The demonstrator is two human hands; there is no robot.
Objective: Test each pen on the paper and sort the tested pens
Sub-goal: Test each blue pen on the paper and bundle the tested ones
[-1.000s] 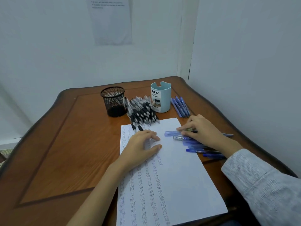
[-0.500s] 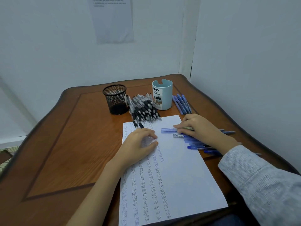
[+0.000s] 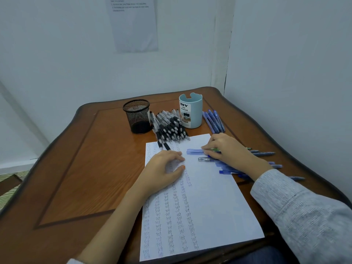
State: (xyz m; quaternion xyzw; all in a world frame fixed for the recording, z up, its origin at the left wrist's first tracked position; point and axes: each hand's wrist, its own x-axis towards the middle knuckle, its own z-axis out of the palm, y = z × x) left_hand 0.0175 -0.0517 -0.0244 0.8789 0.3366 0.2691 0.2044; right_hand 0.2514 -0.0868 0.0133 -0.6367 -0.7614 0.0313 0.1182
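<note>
The paper [image 3: 209,206] is pressed flat by the relaxed, uncurled left hand [image 3: 163,168]. Loose blue pens [image 3: 228,171] at its right edge are touched by the right hand [image 3: 228,149]; whether one is gripped cannot be told. Everything is carried by a wooden table [image 3: 85,159] in a white-walled corner.

We are easing our right hand [image 3: 228,147] slightly leftward over the paper [image 3: 209,197], and the pale blue pen [image 3: 194,151] at its fingertips is sliding farther onto the sheet.

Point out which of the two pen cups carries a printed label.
The light blue cup, standing right of the black pen pile: its white label reads DIY. The black mesh cup on the pile's left has no label.
</note>
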